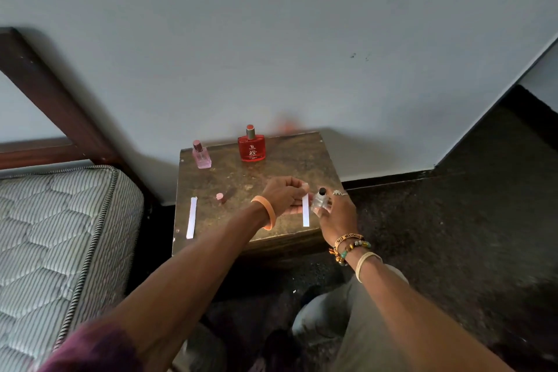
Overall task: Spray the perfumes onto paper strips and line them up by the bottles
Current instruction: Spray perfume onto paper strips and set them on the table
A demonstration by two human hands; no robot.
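I note both bare forearms extended centre-frame; left hand [282, 195] pinched closed, right hand [336, 214] curled, gripping.

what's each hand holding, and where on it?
Left hand pinches the paper strip at its top end. Right hand grips the clear bottle around its body.

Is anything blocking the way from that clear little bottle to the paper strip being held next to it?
Nothing visible: the clear bottle in the right hand sits right beside the strip held by the left hand.
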